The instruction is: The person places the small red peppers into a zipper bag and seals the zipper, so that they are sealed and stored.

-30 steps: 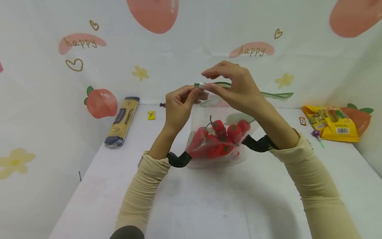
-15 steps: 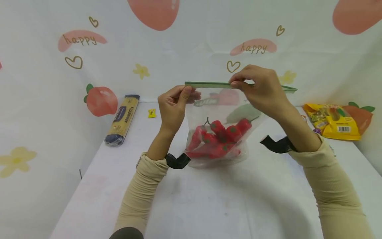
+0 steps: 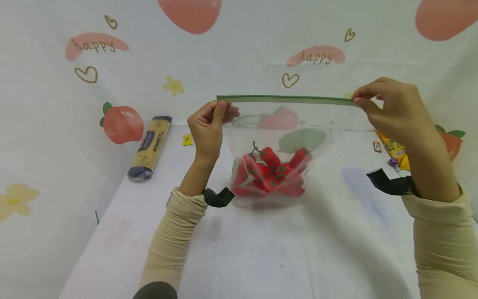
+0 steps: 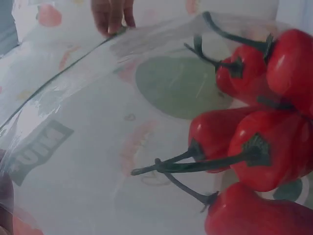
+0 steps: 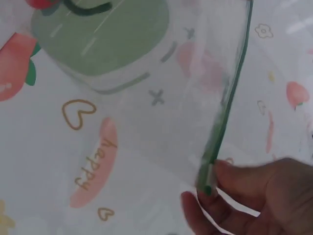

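A clear zip bag (image 3: 257, 114) with a green zip strip hangs stretched between both hands in the head view. Several red peppers (image 3: 269, 174) with dark green stems lie in its lower part; the left wrist view shows these peppers (image 4: 271, 147) close up through the plastic. My left hand (image 3: 208, 128) pinches the strip's left end between thumb and fingers. At the opposite end, my right hand (image 3: 396, 108) pinches the strip. In the right wrist view, a small whitish slider (image 5: 210, 174) sits at the strip's end, by the right hand's thumb and fingers.
A spaghetti pack (image 3: 151, 147) lies at the table's left, near a yellow wrapped candy (image 3: 187, 139). On the right are a small orange-brown wrapped candy (image 3: 377, 146), a purple lollipop (image 3: 393, 162) and a yellow packet (image 3: 393, 145) partly behind the right arm. A printed white cloth backs the table.
My right hand has slid rightward along the green strip from near the left hand to the far end, with the slider. The bag's top is now straight and taut; the left hand has shifted slightly left.
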`<state>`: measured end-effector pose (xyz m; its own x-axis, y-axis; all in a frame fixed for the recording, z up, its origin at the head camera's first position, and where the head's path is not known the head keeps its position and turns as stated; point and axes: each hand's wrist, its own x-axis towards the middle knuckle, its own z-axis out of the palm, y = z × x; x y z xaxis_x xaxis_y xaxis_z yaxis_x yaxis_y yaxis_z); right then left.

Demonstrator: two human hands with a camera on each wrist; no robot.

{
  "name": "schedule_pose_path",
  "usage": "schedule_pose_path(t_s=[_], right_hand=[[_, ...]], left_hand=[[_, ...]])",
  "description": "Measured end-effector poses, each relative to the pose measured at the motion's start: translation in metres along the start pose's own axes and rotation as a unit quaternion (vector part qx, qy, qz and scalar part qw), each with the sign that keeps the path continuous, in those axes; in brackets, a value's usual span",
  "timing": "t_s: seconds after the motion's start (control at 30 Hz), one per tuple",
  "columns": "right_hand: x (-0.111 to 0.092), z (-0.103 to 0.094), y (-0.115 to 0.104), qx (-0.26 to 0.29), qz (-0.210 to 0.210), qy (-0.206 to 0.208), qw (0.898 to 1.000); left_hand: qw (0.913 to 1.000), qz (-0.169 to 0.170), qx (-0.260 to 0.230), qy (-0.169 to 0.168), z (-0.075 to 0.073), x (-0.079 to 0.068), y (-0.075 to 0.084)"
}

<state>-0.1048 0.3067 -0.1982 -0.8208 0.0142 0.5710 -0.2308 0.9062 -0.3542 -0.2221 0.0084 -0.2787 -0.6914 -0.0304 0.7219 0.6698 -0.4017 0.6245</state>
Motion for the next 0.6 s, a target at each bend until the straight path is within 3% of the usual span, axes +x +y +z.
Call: schedule_pose_path(t_s=[0.1,0.2,0.33,0.43,0.53,0.6], right_hand=[[0.006,0.008,-0.017,0.002,-0.071,0.017,0.997],[0.015,0.021,-0.040,0.041,-0.122,0.005,0.992],[0.025,0.043,-0.066,0.045,-0.147,-0.040,0.987],[0.028,0.054,-0.078,0.034,-0.144,-0.045,0.988],[0.029,0.052,-0.085,0.033,-0.142,-0.017,0.989],[0.031,0.044,-0.089,0.047,-0.133,0.010,0.990]], left_hand=[[0.9999,0.005,-0.013,0.005,0.001,0.001,0.002],[0.9998,0.011,-0.016,0.006,0.002,0.002,0.002],[0.9995,0.008,-0.026,0.015,-0.002,-0.001,0.003],[0.9998,0.002,-0.012,0.018,-0.014,-0.008,0.000],[0.9980,-0.055,0.029,0.010,-0.036,-0.024,-0.009],[0.9886,-0.131,0.074,-0.003,-0.056,-0.039,-0.021]])
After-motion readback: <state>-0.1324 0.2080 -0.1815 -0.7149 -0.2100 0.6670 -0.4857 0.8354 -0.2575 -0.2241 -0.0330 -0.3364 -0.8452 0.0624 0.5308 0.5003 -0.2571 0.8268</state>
